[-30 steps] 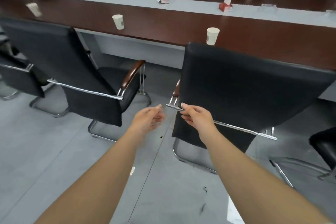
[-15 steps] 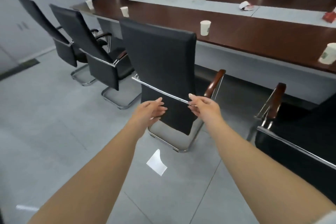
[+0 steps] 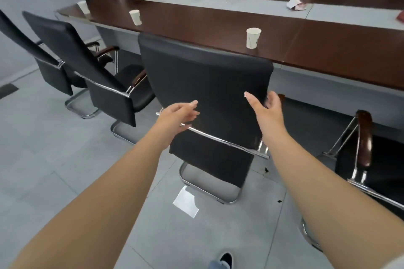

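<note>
The black chair [image 3: 205, 85] stands dead ahead of you in the middle of the frame, its back turned to you and its seat facing the bench [image 3: 196, 28] that runs across the upper half. Both your hands are up against its tall back, and neither holds anything. Your left hand [image 3: 177, 116] lies at the left centre with its fingers [image 3: 192, 103] loosely stretched and slightly apart, pointing right across the padding. It sits just above the left end of the chrome rail [image 3: 220, 138]. Your right hand [image 3: 265, 109] is wide open at the right edge of the back, thumb raised and fingers [image 3: 273, 97] reaching toward that edge; whether they touch it you cannot tell. The rail is the long axis that matters. It slants from the left centre down to the lower right, so its left end is right under your left hand, while its right end lies well below your right hand. To steer the chair squarely, I judge you need one hand on each side of the back. On the bench beyond, a paper cup [image 3: 253, 37] stands just past the chair's top edge and a second cup [image 3: 135, 17] sits further to the upper left. Both are upright, and their contents are hidden from this angle.
</note>
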A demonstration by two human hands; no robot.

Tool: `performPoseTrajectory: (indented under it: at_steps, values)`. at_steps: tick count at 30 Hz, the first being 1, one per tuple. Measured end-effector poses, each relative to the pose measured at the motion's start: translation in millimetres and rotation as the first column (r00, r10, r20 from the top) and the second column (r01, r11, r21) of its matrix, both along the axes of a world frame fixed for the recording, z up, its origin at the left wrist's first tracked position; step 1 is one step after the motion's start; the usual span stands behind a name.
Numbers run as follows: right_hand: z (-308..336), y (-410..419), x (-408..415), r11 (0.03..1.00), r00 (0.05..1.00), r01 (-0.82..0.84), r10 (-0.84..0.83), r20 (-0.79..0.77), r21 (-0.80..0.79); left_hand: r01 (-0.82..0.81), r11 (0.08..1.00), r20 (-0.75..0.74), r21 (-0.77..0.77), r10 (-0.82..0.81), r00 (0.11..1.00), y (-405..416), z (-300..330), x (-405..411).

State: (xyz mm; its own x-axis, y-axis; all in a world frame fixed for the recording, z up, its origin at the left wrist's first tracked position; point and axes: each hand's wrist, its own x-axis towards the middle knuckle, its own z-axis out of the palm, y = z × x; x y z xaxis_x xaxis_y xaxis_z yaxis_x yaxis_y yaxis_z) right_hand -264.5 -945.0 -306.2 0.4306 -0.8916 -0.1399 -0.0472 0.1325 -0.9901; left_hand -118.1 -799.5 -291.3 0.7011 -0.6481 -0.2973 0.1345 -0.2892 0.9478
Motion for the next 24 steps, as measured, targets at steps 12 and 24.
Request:
performPoseTrajectory:
  at_steps: [12, 24]
  values:
    - [-14.2, -34.5, 60.1, 0.976, 0.977, 0.21, -0.207, -0.042, 0.064, 0.135, 0.99, 0.16, 0.038, -0.14, 0.977, -72.0, -5.0, 70.2]
    - [-32.4, -57.4, 81.5, 0.918, 0.918, 0.395, -0.395, 0.009, 0.045, 0.258, 0.958, 0.209, 0.126, -0.28, 0.937, -120.5, 7.0, 117.3]
